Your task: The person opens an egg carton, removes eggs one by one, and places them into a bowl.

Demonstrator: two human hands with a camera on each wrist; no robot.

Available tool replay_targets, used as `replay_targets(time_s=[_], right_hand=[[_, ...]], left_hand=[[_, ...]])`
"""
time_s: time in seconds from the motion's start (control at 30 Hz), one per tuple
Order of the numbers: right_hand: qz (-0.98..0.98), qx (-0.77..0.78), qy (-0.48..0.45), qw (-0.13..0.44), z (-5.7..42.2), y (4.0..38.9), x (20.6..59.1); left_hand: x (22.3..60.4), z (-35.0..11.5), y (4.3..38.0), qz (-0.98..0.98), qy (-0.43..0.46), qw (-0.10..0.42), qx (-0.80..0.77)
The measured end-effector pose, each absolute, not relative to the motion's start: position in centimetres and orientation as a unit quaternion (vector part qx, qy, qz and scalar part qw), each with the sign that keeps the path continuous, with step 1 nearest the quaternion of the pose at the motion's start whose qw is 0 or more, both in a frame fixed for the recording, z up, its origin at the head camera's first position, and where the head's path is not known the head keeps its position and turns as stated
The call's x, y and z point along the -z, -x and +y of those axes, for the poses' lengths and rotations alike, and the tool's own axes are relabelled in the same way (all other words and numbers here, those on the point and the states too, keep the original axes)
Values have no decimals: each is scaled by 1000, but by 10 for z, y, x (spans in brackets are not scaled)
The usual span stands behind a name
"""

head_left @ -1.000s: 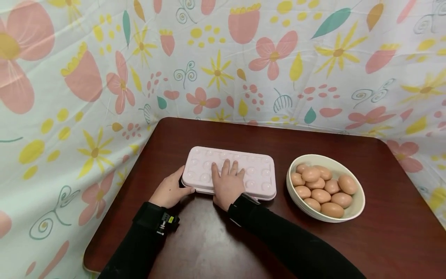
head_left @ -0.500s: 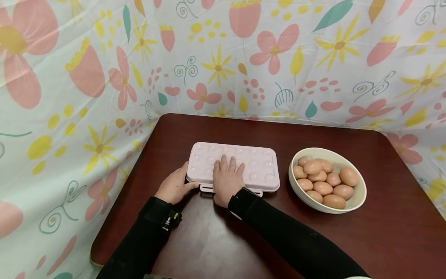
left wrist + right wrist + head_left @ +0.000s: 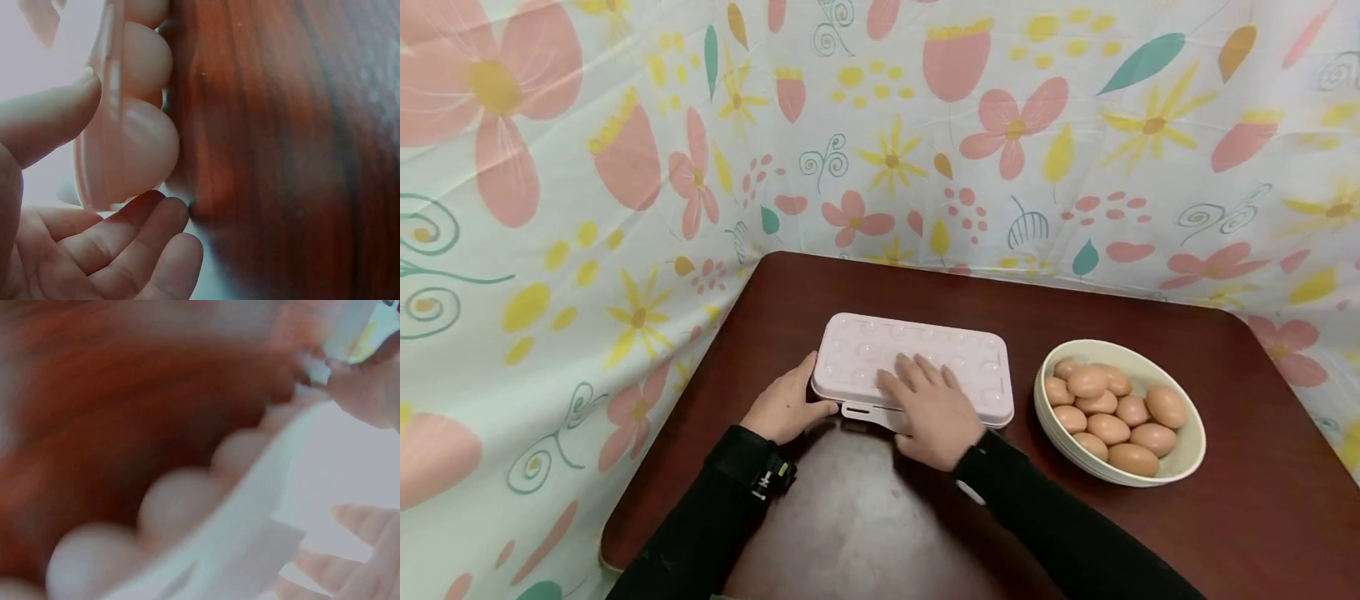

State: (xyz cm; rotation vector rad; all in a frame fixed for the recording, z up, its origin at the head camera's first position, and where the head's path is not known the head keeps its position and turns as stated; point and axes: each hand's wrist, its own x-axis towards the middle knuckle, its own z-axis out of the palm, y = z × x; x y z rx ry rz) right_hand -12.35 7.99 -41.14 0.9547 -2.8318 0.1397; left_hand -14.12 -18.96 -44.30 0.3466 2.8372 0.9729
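A pale pink plastic egg box point(image 3: 842, 340) lies with its lid down on the table, its top covered in round bumps. My left hand point(image 3: 784, 406) grips the box's front left corner. In the left wrist view the thumb point(image 3: 56, 119) presses on the rim while the fingers curl round the short end beside the rounded cups point(image 3: 140, 147). Over the front right part of the lid, my right hand point(image 3: 936, 414) is spread flat and slightly blurred; whether it touches the lid I cannot tell. A latch flap point(image 3: 861, 412) sticks out along the front edge.
To the right of the box stands a cream bowl point(image 3: 1187, 454) filled with several brown eggs point(image 3: 1108, 429). The dark wooden table point(image 3: 917, 287) meets a flower-printed cloth point(image 3: 891, 196) at the back and left.
My right hand has slid right across the lid, uncovering more of the front latch flap. The left hand stays at the box's left corner. The whole head view has shifted slightly.
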Motion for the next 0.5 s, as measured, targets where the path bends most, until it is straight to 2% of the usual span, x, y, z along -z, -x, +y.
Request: replay_targets(time_s=[0.2,0.5], right_hand=[[-934,-56,-320,146,133,108,410],[-916,-95,-338,196,155,111,427]], left_hand=[[434,-188,146,928,-123,59,-347],[441,-192,146,930,-112,58,-344]])
